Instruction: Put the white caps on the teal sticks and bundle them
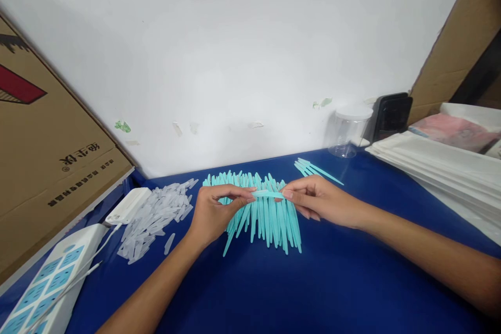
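A slim teal eyebrow razor [270, 194] lies level between my two hands, above a pile of similar teal razors [270, 219]. My left hand [219, 209] pinches its left end with thumb and forefinger. That end looks paler; whether a clear cover sits on it I cannot tell. At the right end, my right hand [313, 198] grips the razor between thumb and fingers, the other fingers curled below. A heap of small translucent covers [156, 216] is left of my left hand, with one loose cover [169, 243] beside it. Several teal razors [313, 168] lie apart behind my right hand.
A white power strip [50, 282] with cables and a white box-shaped device [127, 205] stand at left, near a cardboard box [58, 141]. Against the white wall are a clear lidded jar [348, 133] and a black object [392, 116]. White packaging [438, 172] is stacked at right on the blue table [250, 297].
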Tool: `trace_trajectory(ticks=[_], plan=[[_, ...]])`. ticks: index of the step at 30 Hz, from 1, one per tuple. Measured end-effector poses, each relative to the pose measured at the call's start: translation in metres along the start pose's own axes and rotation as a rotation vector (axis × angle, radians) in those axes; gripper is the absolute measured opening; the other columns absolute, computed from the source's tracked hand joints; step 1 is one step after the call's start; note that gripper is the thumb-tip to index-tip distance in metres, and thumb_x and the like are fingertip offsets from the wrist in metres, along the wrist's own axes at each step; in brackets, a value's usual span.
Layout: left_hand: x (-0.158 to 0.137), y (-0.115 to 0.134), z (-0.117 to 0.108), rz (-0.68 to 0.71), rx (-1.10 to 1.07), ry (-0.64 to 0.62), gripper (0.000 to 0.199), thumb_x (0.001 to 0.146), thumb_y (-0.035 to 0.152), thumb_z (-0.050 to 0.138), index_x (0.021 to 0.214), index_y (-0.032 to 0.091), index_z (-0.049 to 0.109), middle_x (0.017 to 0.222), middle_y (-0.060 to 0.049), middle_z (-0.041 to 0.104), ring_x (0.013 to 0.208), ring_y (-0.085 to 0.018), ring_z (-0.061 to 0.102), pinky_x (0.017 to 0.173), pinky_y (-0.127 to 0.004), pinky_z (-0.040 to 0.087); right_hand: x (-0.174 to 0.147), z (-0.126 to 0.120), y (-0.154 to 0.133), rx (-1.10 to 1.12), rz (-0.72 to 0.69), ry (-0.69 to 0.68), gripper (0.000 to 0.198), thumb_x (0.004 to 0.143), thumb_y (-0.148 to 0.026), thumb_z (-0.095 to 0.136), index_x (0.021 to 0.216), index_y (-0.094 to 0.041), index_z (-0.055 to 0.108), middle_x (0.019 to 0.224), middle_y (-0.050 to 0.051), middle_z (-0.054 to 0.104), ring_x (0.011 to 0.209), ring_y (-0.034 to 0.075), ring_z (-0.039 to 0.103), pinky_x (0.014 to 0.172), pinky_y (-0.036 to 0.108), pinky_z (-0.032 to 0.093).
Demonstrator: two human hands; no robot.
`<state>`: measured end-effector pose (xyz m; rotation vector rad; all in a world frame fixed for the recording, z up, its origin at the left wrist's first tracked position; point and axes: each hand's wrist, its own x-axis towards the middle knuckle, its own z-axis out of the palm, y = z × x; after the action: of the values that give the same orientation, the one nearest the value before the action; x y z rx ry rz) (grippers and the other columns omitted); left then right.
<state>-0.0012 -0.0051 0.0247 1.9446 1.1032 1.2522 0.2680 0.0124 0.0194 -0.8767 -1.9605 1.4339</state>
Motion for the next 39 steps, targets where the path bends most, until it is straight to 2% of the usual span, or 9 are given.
trace_trajectory(ticks=[5, 12, 14, 17, 20, 22, 30, 35, 39], plan=[[0.000, 0.002, 0.000, -0.005, 0.012, -0.035, 0.006, 0.085, 0.023, 0.078, 0.080, 0.024, 0.081, 0.080, -0.002, 0.079, 0.096, -0.028, 0.077, 0.074, -0.033, 0.062, -0.001, 0.000, -0.002, -0.040, 0.019, -0.014, 0.042, 0.100, -0.052, 0.053, 0.099, -0.016, 0.074, 0.053, -0.003, 0.056, 0.043, 0.008, 0.045, 0.046, 0.020, 0.036], [-0.002, 0.006, 0.005, -0.011, 0.053, -0.113, 0.006, 0.087, 0.025, 0.075, 0.084, 0.026, 0.081, 0.090, -0.002, 0.081, 0.092, -0.024, 0.077, 0.074, -0.033, 0.061, -0.005, 0.007, -0.007, -0.060, 0.049, -0.079, 0.034, 0.096, -0.044, 0.059, 0.092, -0.015, 0.076, 0.058, 0.002, 0.067, 0.047, 0.011, 0.056, 0.049, 0.022, 0.044], [-0.001, 0.002, 0.005, 0.046, 0.121, -0.079, 0.005, 0.087, 0.026, 0.075, 0.086, 0.026, 0.080, 0.097, -0.002, 0.080, 0.094, -0.023, 0.075, 0.079, -0.034, 0.061, -0.004, 0.006, -0.007, -0.091, 0.054, -0.034, 0.030, 0.094, -0.041, 0.060, 0.088, -0.015, 0.074, 0.059, 0.002, 0.066, 0.048, 0.012, 0.056, 0.049, 0.022, 0.044], [0.003, -0.007, 0.001, 0.189, 0.249, 0.025, 0.007, 0.089, 0.024, 0.073, 0.090, 0.027, 0.079, 0.104, -0.002, 0.079, 0.101, -0.022, 0.071, 0.093, -0.039, 0.057, 0.001, -0.004, -0.001, -0.220, 0.071, 0.141, 0.031, 0.094, -0.038, 0.056, 0.079, -0.016, 0.071, 0.057, 0.000, 0.063, 0.047, 0.011, 0.051, 0.049, 0.023, 0.039], [0.006, -0.015, -0.006, 0.224, 0.363, 0.117, 0.010, 0.091, 0.025, 0.070, 0.096, 0.027, 0.079, 0.100, -0.003, 0.078, 0.098, -0.022, 0.070, 0.086, -0.037, 0.057, 0.007, -0.020, 0.012, -0.468, 0.100, 0.367, 0.037, 0.094, -0.039, 0.053, 0.066, -0.018, 0.065, 0.054, -0.001, 0.058, 0.048, 0.012, 0.047, 0.050, 0.026, 0.033], [0.007, -0.019, -0.010, 0.194, 0.426, 0.158, 0.011, 0.092, 0.027, 0.069, 0.097, 0.026, 0.078, 0.097, -0.003, 0.077, 0.092, -0.021, 0.069, 0.080, -0.036, 0.057, 0.010, -0.028, 0.021, -0.664, 0.108, 0.433, 0.040, 0.092, -0.039, 0.053, 0.058, -0.019, 0.058, 0.053, 0.000, 0.055, 0.051, 0.014, 0.048, 0.052, 0.028, 0.031], [0.006, -0.017, -0.013, 0.172, 0.555, 0.176, 0.014, 0.094, 0.030, 0.064, 0.097, 0.025, 0.077, 0.096, -0.003, 0.077, 0.085, -0.020, 0.069, 0.081, -0.035, 0.058, 0.012, -0.037, 0.038, -1.037, 0.260, 0.410, 0.039, 0.094, -0.039, 0.052, 0.059, -0.020, 0.055, 0.061, 0.005, 0.062, 0.058, 0.019, 0.056, 0.055, 0.031, 0.027], [0.007, -0.020, -0.012, 0.188, 0.554, 0.145, 0.015, 0.094, 0.026, 0.062, 0.097, 0.025, 0.076, 0.097, -0.003, 0.077, 0.091, -0.021, 0.069, 0.083, -0.035, 0.057, 0.012, -0.041, 0.042, -1.121, 0.341, 0.425, 0.039, 0.095, -0.045, 0.051, 0.066, -0.020, 0.058, 0.070, 0.008, 0.066, 0.062, 0.021, 0.058, 0.054, 0.030, 0.026], [0.007, -0.022, -0.013, 0.209, 0.577, 0.119, 0.016, 0.096, 0.025, 0.060, 0.099, 0.025, 0.076, 0.098, -0.004, 0.077, 0.094, -0.022, 0.068, 0.085, -0.036, 0.056, 0.011, -0.034, 0.034, -1.087, 0.295, 0.475, 0.037, 0.096, -0.048, 0.051, 0.074, -0.021, 0.061, 0.073, 0.007, 0.068, 0.062, 0.020, 0.057, 0.055, 0.030, 0.027]])
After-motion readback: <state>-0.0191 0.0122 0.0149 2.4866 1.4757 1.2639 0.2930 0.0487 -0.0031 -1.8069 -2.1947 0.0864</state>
